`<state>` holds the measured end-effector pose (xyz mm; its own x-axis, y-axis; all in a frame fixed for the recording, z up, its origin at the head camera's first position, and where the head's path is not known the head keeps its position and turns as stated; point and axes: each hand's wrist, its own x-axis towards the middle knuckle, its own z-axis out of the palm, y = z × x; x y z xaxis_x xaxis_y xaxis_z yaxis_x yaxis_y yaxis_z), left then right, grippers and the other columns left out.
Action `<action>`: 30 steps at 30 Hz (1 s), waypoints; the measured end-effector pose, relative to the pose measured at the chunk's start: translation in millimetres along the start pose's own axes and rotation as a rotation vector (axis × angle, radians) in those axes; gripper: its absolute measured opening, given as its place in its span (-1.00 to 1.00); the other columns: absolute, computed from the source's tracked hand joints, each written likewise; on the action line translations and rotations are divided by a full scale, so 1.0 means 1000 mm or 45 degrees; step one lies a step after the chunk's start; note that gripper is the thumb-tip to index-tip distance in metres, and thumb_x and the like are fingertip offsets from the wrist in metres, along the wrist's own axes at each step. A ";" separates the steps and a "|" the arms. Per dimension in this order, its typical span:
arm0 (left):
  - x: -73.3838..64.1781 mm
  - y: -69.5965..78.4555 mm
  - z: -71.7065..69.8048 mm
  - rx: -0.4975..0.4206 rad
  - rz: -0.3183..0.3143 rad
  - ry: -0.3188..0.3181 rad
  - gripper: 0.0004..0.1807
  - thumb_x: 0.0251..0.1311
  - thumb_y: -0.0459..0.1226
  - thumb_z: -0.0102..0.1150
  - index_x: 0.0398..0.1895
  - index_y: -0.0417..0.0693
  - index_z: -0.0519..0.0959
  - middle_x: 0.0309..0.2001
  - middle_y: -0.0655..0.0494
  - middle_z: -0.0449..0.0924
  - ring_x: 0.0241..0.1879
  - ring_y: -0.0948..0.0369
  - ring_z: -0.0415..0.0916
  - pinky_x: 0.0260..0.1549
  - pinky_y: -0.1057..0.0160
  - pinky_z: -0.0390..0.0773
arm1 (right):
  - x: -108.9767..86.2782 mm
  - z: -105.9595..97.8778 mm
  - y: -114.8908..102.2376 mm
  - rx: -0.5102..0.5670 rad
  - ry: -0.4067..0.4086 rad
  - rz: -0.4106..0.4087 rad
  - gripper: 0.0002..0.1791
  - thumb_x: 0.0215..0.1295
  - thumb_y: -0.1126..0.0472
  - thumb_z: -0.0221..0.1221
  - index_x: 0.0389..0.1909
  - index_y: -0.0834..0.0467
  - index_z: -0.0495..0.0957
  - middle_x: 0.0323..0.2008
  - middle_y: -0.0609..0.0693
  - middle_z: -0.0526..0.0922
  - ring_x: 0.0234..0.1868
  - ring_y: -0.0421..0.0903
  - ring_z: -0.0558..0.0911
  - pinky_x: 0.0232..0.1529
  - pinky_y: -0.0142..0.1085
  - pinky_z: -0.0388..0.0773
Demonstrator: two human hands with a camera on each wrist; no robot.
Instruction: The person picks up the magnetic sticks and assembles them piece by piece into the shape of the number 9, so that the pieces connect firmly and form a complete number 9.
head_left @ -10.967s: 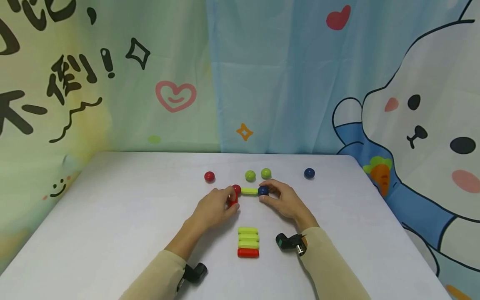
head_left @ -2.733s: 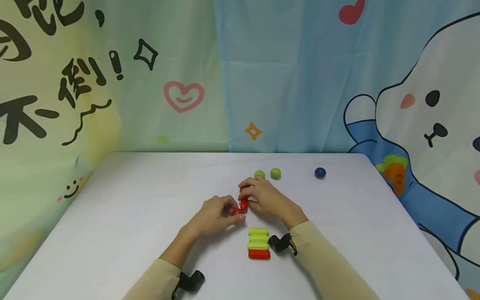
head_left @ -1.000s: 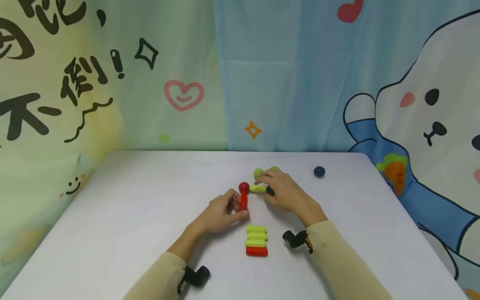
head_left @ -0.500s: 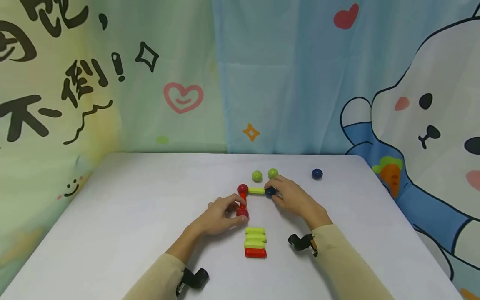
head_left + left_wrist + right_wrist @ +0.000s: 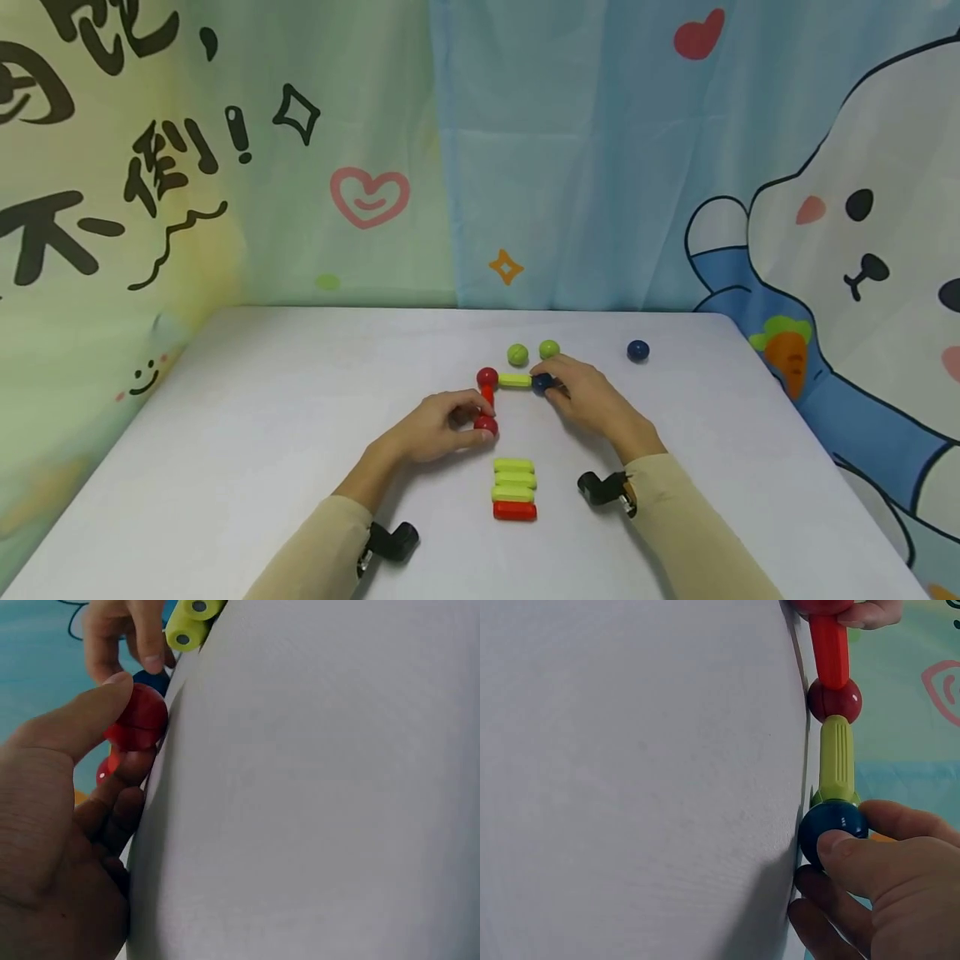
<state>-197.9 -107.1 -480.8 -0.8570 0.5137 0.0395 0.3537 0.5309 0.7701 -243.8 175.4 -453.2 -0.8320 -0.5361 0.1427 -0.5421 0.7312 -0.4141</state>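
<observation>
An L-shaped piece of balls and rods lies on the table. Its corner is a red ball (image 5: 487, 377), joined by a red rod (image 5: 830, 651) to a nearer red ball (image 5: 144, 720) and by a yellow-green rod (image 5: 836, 757) to a dark blue ball (image 5: 832, 829). My left hand (image 5: 438, 427) holds the nearer red ball between thumb and fingers, its fingers partly covering the red rod in the head view. At the other end, my right hand (image 5: 591, 402) pinches the blue ball with thumb and fingers.
Behind the piece sit two green balls (image 5: 517, 355) and, farther right, a loose blue ball (image 5: 638, 351). Closer to me lies a row of yellow-green rods (image 5: 514, 480) with a red rod (image 5: 514, 510) at its near end. A printed curtain hangs behind the white table (image 5: 262, 467).
The loose red ball from the back row now sits on the red rod's near end. My right hand has gone from the red rod to the blue ball. The last half second shows little movement.
</observation>
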 end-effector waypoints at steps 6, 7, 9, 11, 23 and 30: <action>-0.001 -0.003 0.002 -0.004 0.013 0.008 -0.72 0.28 -0.06 0.38 0.02 0.35 0.59 -0.14 0.39 0.55 -0.05 0.27 0.45 0.05 0.21 0.48 | 0.001 0.001 0.003 0.044 0.040 -0.027 -0.61 0.38 0.38 0.23 0.20 0.13 0.57 0.16 0.13 0.62 0.05 0.12 0.69 0.16 0.06 0.59; -0.001 -0.004 0.003 0.002 0.015 0.003 -0.71 0.28 -0.04 0.38 0.03 0.35 0.58 -0.13 0.40 0.56 -0.04 0.28 0.45 0.05 0.22 0.48 | 0.000 0.001 0.004 0.060 0.044 -0.030 -0.60 0.37 0.39 0.22 0.20 0.15 0.57 0.15 0.13 0.62 0.04 0.12 0.70 0.14 0.05 0.60; -0.002 -0.005 0.006 0.011 0.019 -0.005 -0.69 0.28 -0.04 0.38 0.05 0.35 0.58 -0.12 0.42 0.56 -0.03 0.29 0.46 0.06 0.23 0.48 | -0.002 0.000 0.006 0.097 0.047 -0.022 -0.59 0.35 0.40 0.23 0.21 0.17 0.57 0.15 0.13 0.61 0.01 0.13 0.72 0.11 0.03 0.62; -0.003 -0.005 0.007 0.025 0.022 -0.004 -0.68 0.27 -0.05 0.38 0.06 0.35 0.58 -0.11 0.43 0.57 -0.03 0.31 0.46 0.07 0.23 0.47 | -0.004 -0.001 0.007 0.132 0.048 -0.015 -0.56 0.35 0.39 0.24 0.24 0.16 0.55 0.17 0.13 0.60 0.01 0.13 0.73 0.08 0.01 0.64; -0.006 -0.002 0.008 0.068 -0.012 0.027 -0.67 0.23 -0.02 0.41 0.04 0.42 0.58 -0.09 0.46 0.56 0.01 0.31 0.42 0.09 0.02 0.22 | -0.013 -0.006 -0.005 0.147 0.061 -0.078 -0.53 0.33 0.30 0.32 0.25 0.12 0.56 0.14 0.06 0.58 0.21 0.12 0.58 0.26 0.12 0.50; -0.003 0.000 0.009 0.168 -0.013 0.082 -0.68 0.24 0.08 0.37 0.04 0.51 0.56 -0.06 0.54 0.59 0.03 0.28 0.33 0.00 0.05 0.13 | -0.018 -0.008 -0.014 0.085 0.026 -0.067 -0.53 0.32 0.27 0.34 0.25 0.09 0.57 0.23 0.08 0.55 0.30 0.15 0.51 0.33 0.15 0.42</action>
<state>-191.3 -102.2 -486.6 -0.8818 0.4654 0.0760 0.3870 0.6221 0.6806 -222.3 177.5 -442.8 -0.8052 -0.5639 0.1835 -0.5766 0.6721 -0.4645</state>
